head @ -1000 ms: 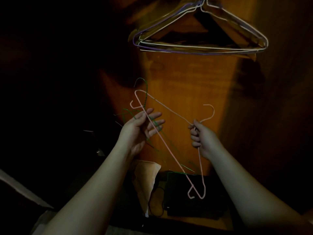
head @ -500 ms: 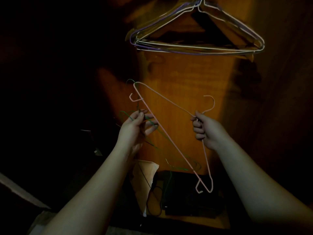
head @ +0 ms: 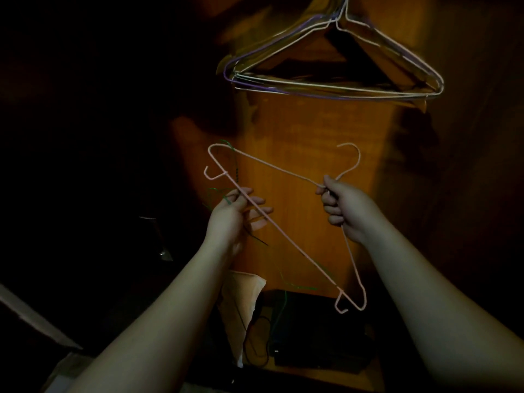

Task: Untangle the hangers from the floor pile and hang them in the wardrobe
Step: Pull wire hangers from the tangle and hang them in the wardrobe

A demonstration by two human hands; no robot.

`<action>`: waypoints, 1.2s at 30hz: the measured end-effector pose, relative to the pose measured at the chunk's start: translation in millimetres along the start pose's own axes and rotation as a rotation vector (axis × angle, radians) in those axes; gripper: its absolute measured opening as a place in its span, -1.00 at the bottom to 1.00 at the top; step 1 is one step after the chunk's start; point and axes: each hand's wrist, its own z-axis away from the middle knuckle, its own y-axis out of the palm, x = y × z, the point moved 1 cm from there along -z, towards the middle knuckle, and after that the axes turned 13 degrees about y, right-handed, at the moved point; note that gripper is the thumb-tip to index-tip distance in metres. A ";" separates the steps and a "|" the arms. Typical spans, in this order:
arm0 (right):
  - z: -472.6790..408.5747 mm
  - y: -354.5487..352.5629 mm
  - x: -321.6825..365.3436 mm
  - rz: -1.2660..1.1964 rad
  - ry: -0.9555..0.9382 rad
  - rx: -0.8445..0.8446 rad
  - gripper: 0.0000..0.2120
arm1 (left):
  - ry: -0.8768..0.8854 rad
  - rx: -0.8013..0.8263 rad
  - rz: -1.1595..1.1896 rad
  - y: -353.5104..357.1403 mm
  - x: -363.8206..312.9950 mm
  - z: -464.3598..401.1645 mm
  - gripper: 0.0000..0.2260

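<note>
Right hand: your right hand (head: 344,207) is curled in a fist round the neck of a thin pale pink wire hanger (head: 286,224), just under its hook, which curves up and to the right.
Left hand: your left hand (head: 236,211) pinches a thin dark green wire hanger (head: 226,194) between thumb and forefinger; the other fingers are loosely spread, and the pink hanger's long bar crosses in front of them.
Pink hanger: it is held tilted, one rounded corner up by the left hand and the other low on the right, each with a small notch hook; the wire looks unbent.
Green hanger: it is tangled behind the pink one, with a loop showing at the upper corner and strands trailing down; the dim light hides most of its shape.
Wardrobe: a bunch of white and purple wire hangers (head: 337,89) hangs overhead against the orange-brown wooden back panel (head: 306,131).
Floor of wardrobe: a dark box (head: 317,341) and pale paper bag (head: 241,293) lie below.
</note>
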 end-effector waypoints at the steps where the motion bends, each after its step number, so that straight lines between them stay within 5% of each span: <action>1: 1.6 1.4 3.5 0.024 -0.023 0.002 -0.69 | -0.005 -0.001 0.001 0.4 -0.3 -0.4 -0.91; 14: 13.1 12.0 17.7 0.120 -0.136 0.015 -0.68 | -0.092 0.062 0.016 9.4 -8.3 10.4 -0.88; 36: 27.0 -30.7 0.0 -0.132 -0.118 -0.172 -0.68 | 0.051 0.145 0.079 14.4 -8.5 12.0 -0.86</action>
